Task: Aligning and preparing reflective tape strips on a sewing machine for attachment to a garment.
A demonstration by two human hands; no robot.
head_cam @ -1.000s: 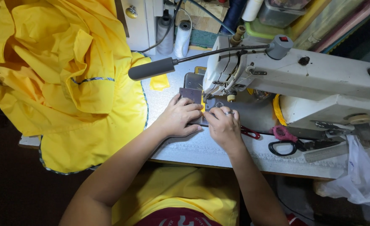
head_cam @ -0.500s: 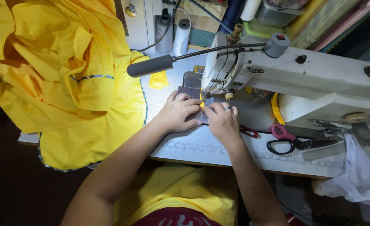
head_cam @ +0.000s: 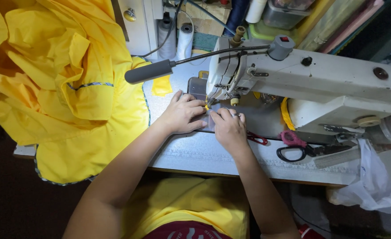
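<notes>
A big heap of yellow cloth with grey-blue piping fills the left, spilling over the table edge. Behind it stand a white box with a round knob and two thread cones. A dark lamp head on a thin gooseneck reaches left from the machine, and a small yellow scrap lies flat on the table just under it.

The left hand rests palm down on a grey piece lying on the machine bed, fingers spread and curled lightly, pressing it flat rather than clutching it. Its fingertips sit just beside the needle, where a bit of yellow shows. The right hand, a ring on one finger, lies touching the left one, also pressing down on the grey piece with bent fingers; whether it pinches an edge cannot be told. Most of the piece is hidden beneath both hands.

The white sewing machine stretches to the right, its head over the hands. A red snipper handle peeks from beside the right hand. Further right lie scissors with one pink and one black loop, then a white plastic bag hanging off the table corner. Yellow cloth also lies in the person's lap.
</notes>
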